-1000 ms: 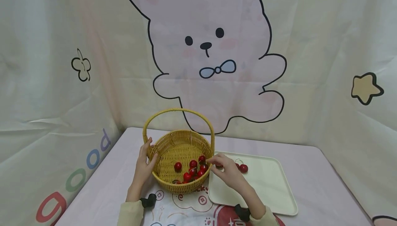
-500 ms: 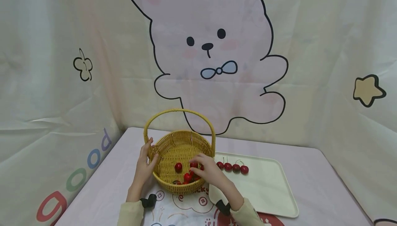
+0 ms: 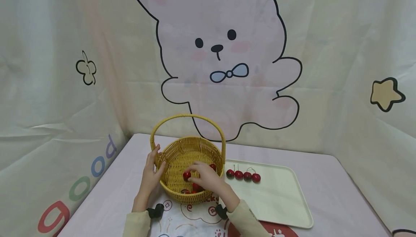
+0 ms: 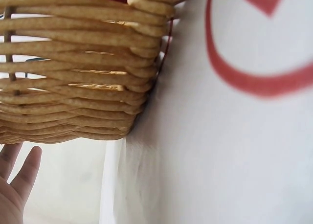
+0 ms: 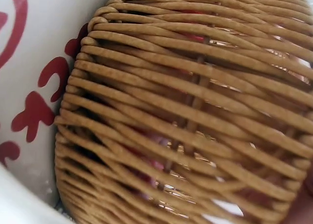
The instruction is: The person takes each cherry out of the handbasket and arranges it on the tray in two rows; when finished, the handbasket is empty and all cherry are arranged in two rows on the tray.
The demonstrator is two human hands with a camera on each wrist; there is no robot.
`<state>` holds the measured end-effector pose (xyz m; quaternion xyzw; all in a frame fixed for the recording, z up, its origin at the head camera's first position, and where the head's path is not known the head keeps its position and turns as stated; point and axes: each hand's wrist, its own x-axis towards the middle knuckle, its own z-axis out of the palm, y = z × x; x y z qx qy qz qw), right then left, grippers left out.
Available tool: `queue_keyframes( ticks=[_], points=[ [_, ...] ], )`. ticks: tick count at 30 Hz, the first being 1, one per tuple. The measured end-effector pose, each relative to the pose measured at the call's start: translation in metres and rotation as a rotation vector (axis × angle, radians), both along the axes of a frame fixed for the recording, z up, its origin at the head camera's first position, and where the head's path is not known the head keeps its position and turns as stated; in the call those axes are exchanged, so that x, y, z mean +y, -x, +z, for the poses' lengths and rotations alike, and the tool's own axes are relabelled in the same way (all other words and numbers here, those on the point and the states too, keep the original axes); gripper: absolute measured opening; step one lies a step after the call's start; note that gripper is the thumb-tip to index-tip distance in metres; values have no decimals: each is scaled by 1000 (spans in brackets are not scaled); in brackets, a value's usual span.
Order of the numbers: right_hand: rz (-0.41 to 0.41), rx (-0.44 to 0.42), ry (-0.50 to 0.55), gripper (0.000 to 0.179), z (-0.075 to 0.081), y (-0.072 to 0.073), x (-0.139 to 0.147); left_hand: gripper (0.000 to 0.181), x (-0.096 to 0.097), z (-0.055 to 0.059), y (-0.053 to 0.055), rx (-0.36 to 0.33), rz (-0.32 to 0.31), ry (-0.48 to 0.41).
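Observation:
A yellow woven basket [image 3: 191, 150] with a tall arched handle stands on the table. My left hand [image 3: 150, 170] holds its left side near the handle's base, thumb at the rim; in the left wrist view, fingers [image 4: 28, 170] show beside the weave. Inside the basket, my right hand [image 3: 208, 177] has thumb and fingertips around a red cherry [image 3: 186, 176], pinching it. Other cherries [image 3: 196, 187] lie at the basket's near side, partly hidden by that hand. The right wrist view shows mostly the basket's woven outside [image 5: 186, 101].
Right of the basket lies a cream tray [image 3: 276, 201], with a row of several stemmed cherries [image 3: 238, 175] near its far left corner. A printed cloth [image 3: 201, 222] covers the near part of the table [image 3: 328, 193]. Curtains with drawings hang behind and at both sides.
My right hand has moved left from the tray's cherries, over the basket rim, to the leftmost cherry inside. The left hand has stayed on the basket.

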<state>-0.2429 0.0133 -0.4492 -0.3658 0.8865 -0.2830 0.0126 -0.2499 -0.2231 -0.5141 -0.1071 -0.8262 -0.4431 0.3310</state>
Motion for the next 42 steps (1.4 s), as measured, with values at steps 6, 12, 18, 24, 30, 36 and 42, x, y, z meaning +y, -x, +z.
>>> queue_keyframes(
  ticks=[6,12,18,24,30,36,42],
  points=[
    [-13,-45,-53,24,-4,7,-6,73,0,0,0,-22,-23,-18],
    [-17,-62,-95,26,-7,14,-11,72,-1,1,0,-31,-31,-18],
    [-34,-80,-131,27,-12,22,-17,70,-2,2,-1,-44,-32,-7],
    [-40,-97,-142,26,-16,27,-19,70,-1,4,-2,-41,-42,-17],
    [-36,-124,-118,25,-20,32,-20,70,1,4,-1,-62,-35,-33],
    [-47,-153,-108,24,-21,33,-20,70,1,5,-2,-72,-31,-22],
    [-53,-182,-99,20,-22,34,-23,72,0,2,-1,-51,-21,-16]
  ],
)
